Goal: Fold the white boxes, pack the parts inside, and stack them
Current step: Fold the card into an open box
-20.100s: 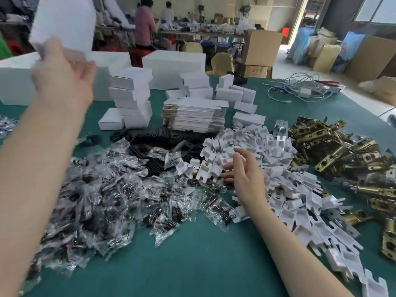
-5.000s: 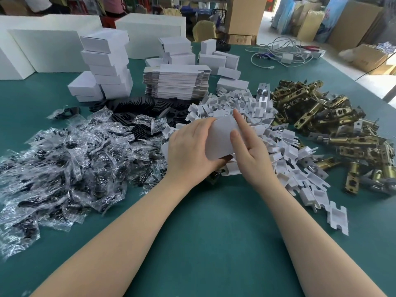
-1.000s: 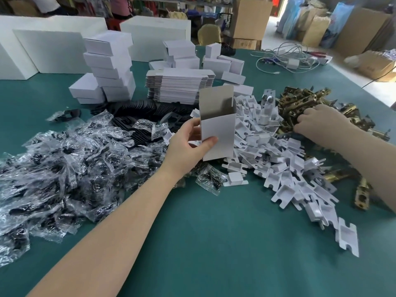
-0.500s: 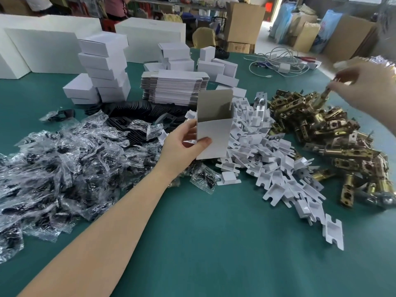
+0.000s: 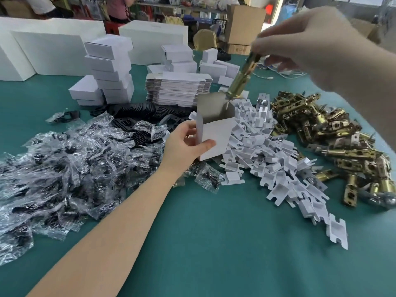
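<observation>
Right hand point(image 5: 308, 46) now pinching brass latch point(image 5: 241, 79) above open box point(image 5: 215, 133), gripped by left hand point(image 5: 184, 148)

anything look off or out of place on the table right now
Nothing is damaged or spilled. The left hand holds the open white box upright while the right hand lowers a brass latch toward its mouth. One bagged part lies apart from the main heap of bags, and the finished box stack looks slightly uneven.
</observation>
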A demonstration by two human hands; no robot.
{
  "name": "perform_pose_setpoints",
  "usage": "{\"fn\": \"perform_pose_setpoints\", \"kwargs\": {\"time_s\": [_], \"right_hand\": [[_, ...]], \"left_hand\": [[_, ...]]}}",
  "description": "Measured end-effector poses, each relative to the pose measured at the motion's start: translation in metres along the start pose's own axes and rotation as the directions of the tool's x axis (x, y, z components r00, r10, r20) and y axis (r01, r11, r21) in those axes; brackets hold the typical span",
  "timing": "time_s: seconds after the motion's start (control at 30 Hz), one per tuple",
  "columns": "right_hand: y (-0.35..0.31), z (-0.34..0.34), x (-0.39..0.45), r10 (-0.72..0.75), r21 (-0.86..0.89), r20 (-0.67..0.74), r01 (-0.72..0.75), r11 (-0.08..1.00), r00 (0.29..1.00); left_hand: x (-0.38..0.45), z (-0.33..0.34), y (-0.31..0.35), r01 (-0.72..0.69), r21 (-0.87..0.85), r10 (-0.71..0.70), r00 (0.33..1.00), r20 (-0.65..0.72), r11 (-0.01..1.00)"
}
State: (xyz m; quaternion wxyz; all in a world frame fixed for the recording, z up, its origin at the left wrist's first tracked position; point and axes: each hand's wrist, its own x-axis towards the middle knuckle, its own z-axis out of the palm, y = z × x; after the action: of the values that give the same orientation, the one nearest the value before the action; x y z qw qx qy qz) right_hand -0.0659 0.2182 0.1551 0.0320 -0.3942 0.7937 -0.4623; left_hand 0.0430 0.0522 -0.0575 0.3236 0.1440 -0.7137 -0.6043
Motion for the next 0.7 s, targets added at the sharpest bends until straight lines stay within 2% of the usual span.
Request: {"fn": "perform_pose_setpoints", "kwargs": {"time_s": [0.17,0.53,0.7], "right_hand": [[-0.003,0.036,-0.003,-0.049,0.004,-0.004,0.049,0.999,0.999],[0.012,0.07,0.0,-0.112,-0.231,-0.105,0.085,0.969,0.988],[0.01,0.072,0.003,-0.128,-0.272,-0.129,0.089,0.958,0.983]], "left_hand": [[-0.001,-0.001,0.002,0.01,-0.01,-0.01,1.0,0.015,1.0],[-0.004,0.0,0.006,0.014,0.005,-0.014,0.999,0.039,1.0],[-0.005,-0.001,0.005,0.013,0.007,-0.013,0.999,0.03,1.0]]}}
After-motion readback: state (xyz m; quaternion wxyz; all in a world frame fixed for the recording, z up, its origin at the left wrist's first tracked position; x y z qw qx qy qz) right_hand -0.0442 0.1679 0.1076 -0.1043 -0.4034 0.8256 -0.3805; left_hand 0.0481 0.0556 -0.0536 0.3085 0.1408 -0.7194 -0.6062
